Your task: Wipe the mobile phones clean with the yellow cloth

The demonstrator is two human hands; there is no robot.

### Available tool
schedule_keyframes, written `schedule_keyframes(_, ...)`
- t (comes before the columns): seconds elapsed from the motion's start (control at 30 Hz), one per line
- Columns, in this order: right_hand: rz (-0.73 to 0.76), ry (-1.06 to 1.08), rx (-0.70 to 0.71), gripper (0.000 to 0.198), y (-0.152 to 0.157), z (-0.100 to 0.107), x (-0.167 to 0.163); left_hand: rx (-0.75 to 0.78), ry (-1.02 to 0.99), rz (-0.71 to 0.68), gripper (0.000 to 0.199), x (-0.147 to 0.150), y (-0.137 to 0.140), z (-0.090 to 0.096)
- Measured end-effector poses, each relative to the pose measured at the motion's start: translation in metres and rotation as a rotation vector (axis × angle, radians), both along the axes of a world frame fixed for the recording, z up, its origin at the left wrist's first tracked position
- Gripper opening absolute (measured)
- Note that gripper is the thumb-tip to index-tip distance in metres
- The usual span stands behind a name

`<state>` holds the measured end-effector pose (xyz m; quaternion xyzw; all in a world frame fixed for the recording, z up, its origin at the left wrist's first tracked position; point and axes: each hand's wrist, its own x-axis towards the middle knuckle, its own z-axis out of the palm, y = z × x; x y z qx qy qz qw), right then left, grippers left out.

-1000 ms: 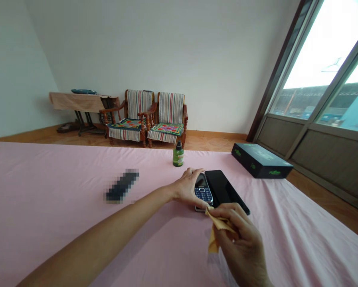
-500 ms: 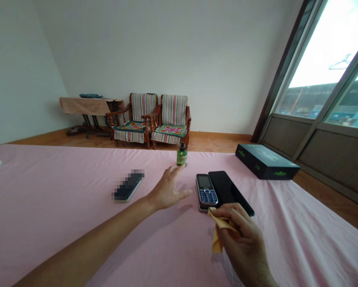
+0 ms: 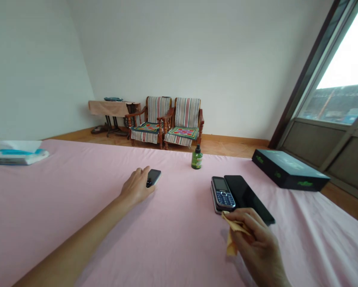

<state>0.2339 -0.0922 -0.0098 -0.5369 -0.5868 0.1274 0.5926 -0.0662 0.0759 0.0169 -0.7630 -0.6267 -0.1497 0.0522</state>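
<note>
As a cloth (image 3: 232, 246) is pinched in the right hand (image 3: 256, 237), the phone (image 3: 154, 177) on the pink sheet (image 3: 179, 243), slanted lengthwise away rightward, is part-covered by the nearer left hand (image 3: 136, 186); whether it's gripped can't be told.

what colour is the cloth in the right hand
The cloth in the right hand is yellow, seen best in the head view.

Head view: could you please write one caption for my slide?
Left hand at a smartphone, right hand pinching a yellow cloth near a keypad phone.
</note>
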Motion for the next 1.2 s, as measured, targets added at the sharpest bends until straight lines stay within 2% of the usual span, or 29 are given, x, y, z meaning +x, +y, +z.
schedule_keyframes(0.17,-0.031,0.02,0.007,0.019,0.0,0.0,-0.004,-0.025,0.012,0.011,0.049,0.003,-0.001,0.003)
schedule_keyframes(0.27,-0.033,-0.005,0.003,0.02,0.001,-0.001,-0.002,0.007,-0.002,-0.011,0.055,0.011,-0.009,0.008)
schedule_keyframes(0.43,0.018,-0.133,-0.023,0.023,0.003,-0.003,0.008,-0.002,-0.04,-0.166,0.065,0.035,-0.042,0.009)
schedule_keyframes(0.67,0.053,-0.21,-0.038,0.028,0.004,-0.009,0.013,-0.195,-0.083,-0.372,0.07,0.061,-0.105,-0.002)
schedule_keyframes(0.83,0.053,-0.2,-0.046,0.029,0.003,-0.007,0.01,-0.397,-0.207,-0.438,0.078,0.067,-0.129,0.006)
schedule_keyframes(0.93,0.027,-0.177,-0.058,0.026,0.001,-0.004,0.007,-0.468,-0.307,-0.546,0.077,0.068,-0.129,0.014)
schedule_keyframes(1.03,0.02,-0.168,-0.063,0.025,0.0,-0.002,0.004,-0.414,-0.354,-0.626,0.068,0.064,-0.119,0.015)
schedule_keyframes(1.13,0.027,-0.159,-0.075,0.027,0.0,-0.001,0.003,-0.424,-0.357,-0.671,0.097,0.056,-0.103,0.01)
schedule_keyframes(1.2,0.026,-0.156,-0.073,0.027,0.0,0.0,0.003,-0.491,-0.312,-0.781,0.113,0.052,-0.094,0.006)
